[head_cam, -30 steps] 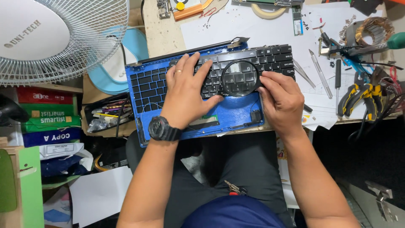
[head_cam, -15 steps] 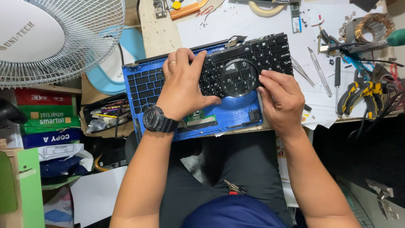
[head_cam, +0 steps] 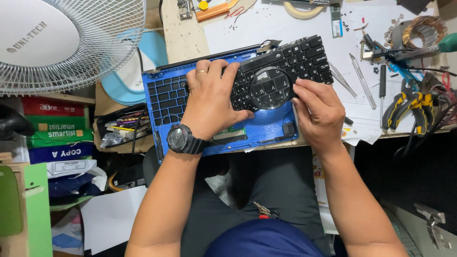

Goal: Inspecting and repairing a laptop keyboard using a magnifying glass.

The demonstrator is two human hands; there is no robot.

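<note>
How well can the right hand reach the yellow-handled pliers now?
Probably yes: the right hand rests on the keyboard, and the yellow-handled pliers lie uncovered on the table to its right, with only small tools between.

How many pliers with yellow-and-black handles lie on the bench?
1: the pliers lie at the bench's right edge, right of the right hand, among tangled cables; more tools may be hidden beneath these.

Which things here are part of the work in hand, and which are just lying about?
In hand: black keyboard, blue laptop shell, round magnifier, left hand, right hand.

Lying about: fan, pliers, tweezers, tape roll, paper packs.
</note>
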